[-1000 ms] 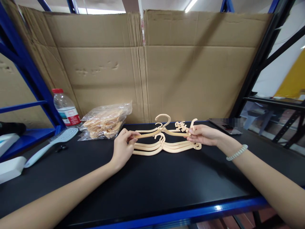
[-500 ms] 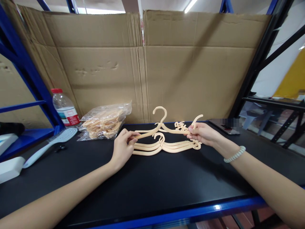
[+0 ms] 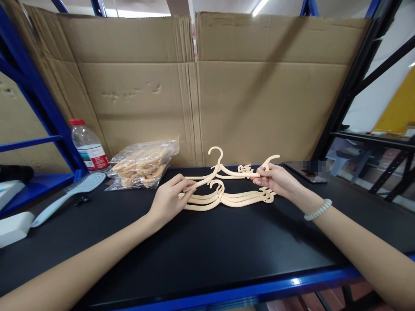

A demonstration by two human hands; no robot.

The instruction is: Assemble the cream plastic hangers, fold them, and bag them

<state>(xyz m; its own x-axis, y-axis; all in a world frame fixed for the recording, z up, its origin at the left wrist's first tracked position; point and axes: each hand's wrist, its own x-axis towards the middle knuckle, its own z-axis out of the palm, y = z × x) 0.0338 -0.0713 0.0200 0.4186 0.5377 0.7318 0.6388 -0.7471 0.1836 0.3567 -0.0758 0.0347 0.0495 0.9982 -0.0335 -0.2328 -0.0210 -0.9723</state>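
Left hand [image 3: 168, 201] pinches the left end of a cream hanger [image 3: 233, 175], thumb and fingers closed on the arm. Right hand [image 3: 279, 181] has its fingers closed on the right end of the same hanger. The hanger is lifted just above the tabletop [image 3: 210, 255], near the middle of the back edge, hook pointing up toward the cardboard [image 3: 259, 95]. A second curved hook sticks up by the right fingers (can't tell which hanger it belongs to).

Right under the lifted one, a stack of hangers [image 3: 227, 199] lies flat on the tabletop, between the two hands; the left hand's lower fingers touch its left end. White bead bracelet [image 3: 319, 209] on the right wrist.

Toward the back left corner: a clear bag of hangers [image 3: 142, 166] against the cardboard, a water bottle [image 3: 89, 147] with a red cap upright beside it. A light blue brush [image 3: 69, 192] lies near the left edge. A phone [image 3: 304, 170] lies flat near the back right corner, just beyond the right hand.
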